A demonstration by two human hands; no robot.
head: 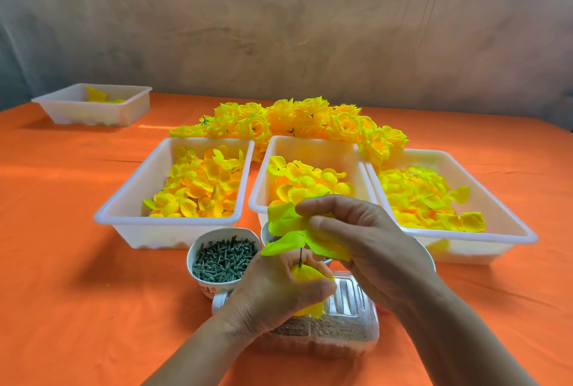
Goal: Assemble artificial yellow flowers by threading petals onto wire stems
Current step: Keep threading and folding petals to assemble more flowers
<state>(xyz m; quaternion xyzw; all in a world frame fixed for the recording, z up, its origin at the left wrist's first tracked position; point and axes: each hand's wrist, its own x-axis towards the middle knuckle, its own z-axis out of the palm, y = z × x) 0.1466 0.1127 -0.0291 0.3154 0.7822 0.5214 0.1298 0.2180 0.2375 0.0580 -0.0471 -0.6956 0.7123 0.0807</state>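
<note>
the left hand (273, 289) is gripping a yellow bud (305, 275), its wire (300, 257) standing nearly upright above the curled fingers, tip pointing up; the right hand (366, 240) is pinching a petal (285, 221) over it.

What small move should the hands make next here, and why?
Probably slide the petal piece down the wire stem onto the yellow bud. The right hand pinches the piece at the wire's top, bare wire shows below it, and the left hand grips the bud.
</note>
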